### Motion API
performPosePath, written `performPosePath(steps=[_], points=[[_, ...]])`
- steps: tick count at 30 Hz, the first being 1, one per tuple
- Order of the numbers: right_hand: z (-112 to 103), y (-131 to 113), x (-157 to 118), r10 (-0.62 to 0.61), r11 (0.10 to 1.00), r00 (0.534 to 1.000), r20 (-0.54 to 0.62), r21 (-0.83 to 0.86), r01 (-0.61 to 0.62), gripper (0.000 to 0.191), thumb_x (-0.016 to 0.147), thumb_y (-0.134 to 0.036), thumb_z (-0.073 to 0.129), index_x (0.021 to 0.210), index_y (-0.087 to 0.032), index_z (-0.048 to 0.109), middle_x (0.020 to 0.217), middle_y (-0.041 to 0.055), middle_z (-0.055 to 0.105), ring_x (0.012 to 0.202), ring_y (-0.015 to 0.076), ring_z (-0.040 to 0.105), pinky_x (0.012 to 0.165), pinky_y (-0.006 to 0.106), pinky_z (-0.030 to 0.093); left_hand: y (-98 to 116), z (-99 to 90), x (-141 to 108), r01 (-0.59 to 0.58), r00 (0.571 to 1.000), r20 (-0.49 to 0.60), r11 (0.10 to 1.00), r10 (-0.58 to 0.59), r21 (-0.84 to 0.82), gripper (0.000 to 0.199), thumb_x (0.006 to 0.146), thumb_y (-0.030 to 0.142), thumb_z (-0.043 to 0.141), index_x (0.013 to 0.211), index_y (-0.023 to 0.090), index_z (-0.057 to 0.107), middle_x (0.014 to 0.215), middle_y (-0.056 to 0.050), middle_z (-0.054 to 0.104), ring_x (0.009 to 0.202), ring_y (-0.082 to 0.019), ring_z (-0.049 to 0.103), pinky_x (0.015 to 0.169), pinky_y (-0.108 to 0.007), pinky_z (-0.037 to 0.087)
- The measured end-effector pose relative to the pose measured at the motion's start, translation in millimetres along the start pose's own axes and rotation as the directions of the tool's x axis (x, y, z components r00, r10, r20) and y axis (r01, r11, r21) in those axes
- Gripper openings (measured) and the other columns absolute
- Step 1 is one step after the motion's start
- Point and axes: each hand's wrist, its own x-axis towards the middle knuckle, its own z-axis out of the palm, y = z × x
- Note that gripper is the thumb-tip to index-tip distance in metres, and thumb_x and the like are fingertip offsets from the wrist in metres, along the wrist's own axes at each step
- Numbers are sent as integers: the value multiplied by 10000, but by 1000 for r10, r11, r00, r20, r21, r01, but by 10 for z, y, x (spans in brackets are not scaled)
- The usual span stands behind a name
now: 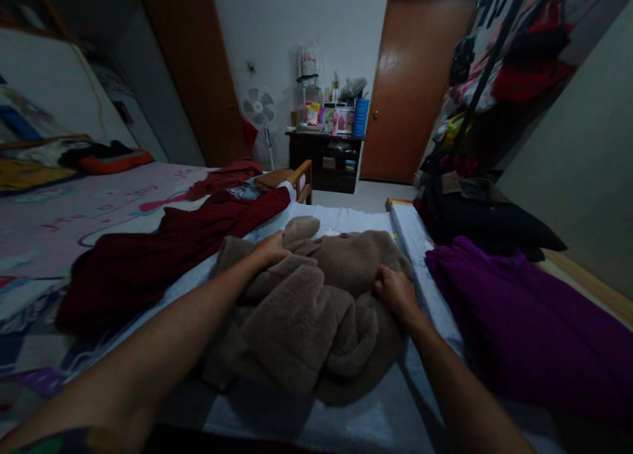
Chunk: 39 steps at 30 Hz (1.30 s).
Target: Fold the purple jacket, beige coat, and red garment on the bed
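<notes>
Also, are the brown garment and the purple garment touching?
Apart: the head view shows a strip of pale cloth between the brown garment and the purple garment.

2 brown doors [420,85] | white fan [259,107] beside black cabinet [302,164] | framed picture [345,120] atop

Brn garment [291,315]: matt, fuzzy, prob. fleece.

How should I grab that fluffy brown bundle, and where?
Probably near its left and right sides, from above and the near side. The fluffy brown bundle lies wide and rumpled, so one grip in the middle might catch only a fold; the left hand and right hand seem closed on it, well apart.
</notes>
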Motion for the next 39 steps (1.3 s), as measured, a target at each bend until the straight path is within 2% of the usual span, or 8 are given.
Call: performPosePath(steps=[8, 13, 18, 23, 27, 32, 36, 39], points=[[-750, -108, 344, -44, 999, 926, -376, -36, 33, 170, 837, -269, 498, 921, -205, 631, 778, 56, 685, 700, 202, 610, 597, 282, 319, 450, -464, -135, -155, 948, -294, 984, 124, -85, 612, 637, 295, 646, 1225, 185, 517, 1046, -48, 675, 918, -238, 661, 811, -327, 510], [-1022, 13, 618, -34, 997, 891, -453, -75, 0, 231, 869, -293, 484, 1013, -190, 631, 855, 85, 682, 792, 230, 617, 656, 293, 363, 711, -481, -250, -99, 903, -427, 989, 42, -112, 725, 692, 332, 692, 1339, 191, 395, 1239, -98, 619, 1094, -273, 623, 930, -366, 480], [-715, 140, 794, 69, 983, 978, -196, -156, -100, 301, 890, -264, 489, 1133, -158, 632, 1109, 164, 654, 1016, 298, 595, 811, 360, 425, 663, -141, -363, 19, 975, -220, 998, -30, -56, 798, 791, 488, 654, 1413, 152, 284, 1338, -172, 566, 1178, -316, 586, 966, -388, 458], [-389, -260, 894, -75, 997, 992, -102, 23, 78, 319, 851, -211, 543, 1152, -183, 646, 1285, 147, 576, 1197, 288, 516, 1002, 377, 393, 531, 34, -312, 46, 990, -133, 999, -50, -28, 682, 872, 413, 555, 1440, 144, 289, 1375, -163, 546, 1210, -303, 571, 995, -389, 445], [-263, -732, 1097, -284, 843, 945, -160, 428, 326, 400, 894, -178, 436, 1276, -158, 557, 1325, 99, 580, 1231, 203, 510, 1072, 305, 357, 541, -16, -305, -143, 975, -189, 982, 118, -124, 645, 863, 343, 554, 1448, 209, 320, 1382, -76, 550, 1207, -256, 570, 1023, -368, 443], [-166, -988, 1443, -358, 607, 926, -119, 724, 328, 581, 837, -165, 463, 1415, -146, 401, 1420, 82, 514, 1304, 188, 457, 1103, 317, 342, 648, -77, -450, -269, 925, -327, 943, 196, -196, 566, 913, 322, 476, 1454, 241, 333, 1404, -32, 535, 1247, -233, 541, 1051, -346, 431], [-105, -973, 1563, -439, 601, 899, 1, 743, 293, 698, 749, -89, 506, 1436, -137, 389, 1403, 81, 537, 1282, 196, 485, 1097, 305, 354, 681, -103, -469, -222, 924, -354, 956, 144, -190, 563, 929, 270, 440, 1477, 281, 314, 1445, 0, 500, 1307, -230, 487, 1091, -357, 402], [-54, -888, 1545, -472, 662, 874, 116, 702, 264, 610, 766, -119, 551, 1372, -153, 483, 1325, 70, 603, 1203, 214, 552, 1058, 328, 400, 652, -161, -338, -222, 873, -475, 956, 108, -191, 590, 933, 241, 421, 1499, 296, 264, 1459, 2, 482, 1322, -219, 468, 1108, -354, 385]])
